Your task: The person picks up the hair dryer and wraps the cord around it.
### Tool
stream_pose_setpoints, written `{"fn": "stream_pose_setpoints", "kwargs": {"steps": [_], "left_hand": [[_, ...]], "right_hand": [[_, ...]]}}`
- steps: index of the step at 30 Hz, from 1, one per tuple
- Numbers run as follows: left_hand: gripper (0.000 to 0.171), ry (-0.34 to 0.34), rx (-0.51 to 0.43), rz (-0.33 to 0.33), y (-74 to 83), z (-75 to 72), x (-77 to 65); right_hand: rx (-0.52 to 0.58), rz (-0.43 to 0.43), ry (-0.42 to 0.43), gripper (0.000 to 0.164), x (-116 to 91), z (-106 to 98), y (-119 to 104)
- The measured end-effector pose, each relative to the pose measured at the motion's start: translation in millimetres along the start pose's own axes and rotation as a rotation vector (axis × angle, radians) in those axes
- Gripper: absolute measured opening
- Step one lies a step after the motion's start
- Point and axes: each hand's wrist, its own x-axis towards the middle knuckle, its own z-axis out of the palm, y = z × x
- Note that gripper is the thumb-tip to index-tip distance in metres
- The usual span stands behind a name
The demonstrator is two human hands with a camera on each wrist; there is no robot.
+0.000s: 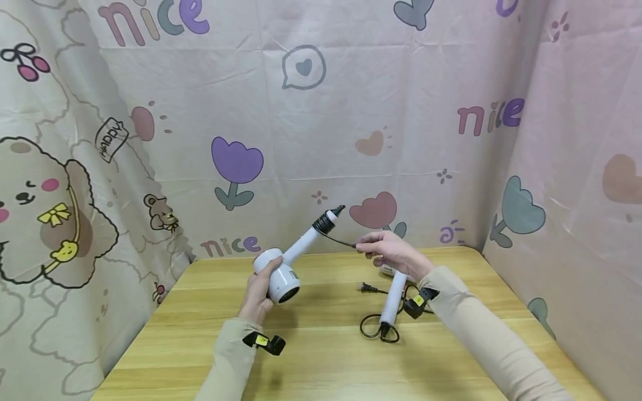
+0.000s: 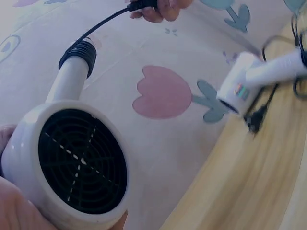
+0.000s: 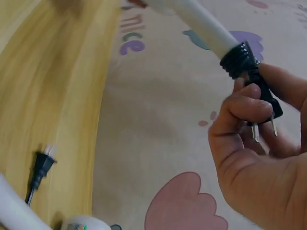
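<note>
My left hand (image 1: 259, 289) grips a white hair dryer (image 1: 302, 245) by its barrel, held above the table with the handle slanting up to the right. Several turns of black cord (image 1: 324, 223) are wound round the handle's end. The dark intake grille (image 2: 82, 160) faces the left wrist camera. My right hand (image 1: 393, 252) pinches the black two-prong plug (image 3: 268, 98) between thumb and fingers, its prongs pointing away from the dryer. A short stretch of cord runs between the plug and the coil. Part of the left hand is hidden behind the barrel.
A second white hair dryer (image 1: 393, 298) lies on the wooden table (image 1: 321, 356) under the right forearm. Its loose black cord loops about the handle, and its plug (image 1: 368, 287) rests to the left. Patterned cloth (image 1: 321, 128) hangs behind and at both sides.
</note>
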Motion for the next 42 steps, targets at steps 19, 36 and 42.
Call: {"fn": "stream_pose_setpoints", "kwargs": {"steps": [19, 36, 42], "left_hand": [[0.053, -0.420, 0.140, -0.089, -5.6, -7.2, -1.5], [0.071, -0.326, 0.531, 0.088, -4.3, -16.6, 2.7], [0.077, -0.273, 0.598, 0.113, -6.2, -22.4, 6.5]], "right_hand": [[-0.184, 0.061, -0.033, 0.039, 9, -19, -11], [-0.519, -0.141, 0.058, 0.041, 20, 16, 2], [-0.691, -0.187, 0.161, 0.041, 31, 33, 21]]}}
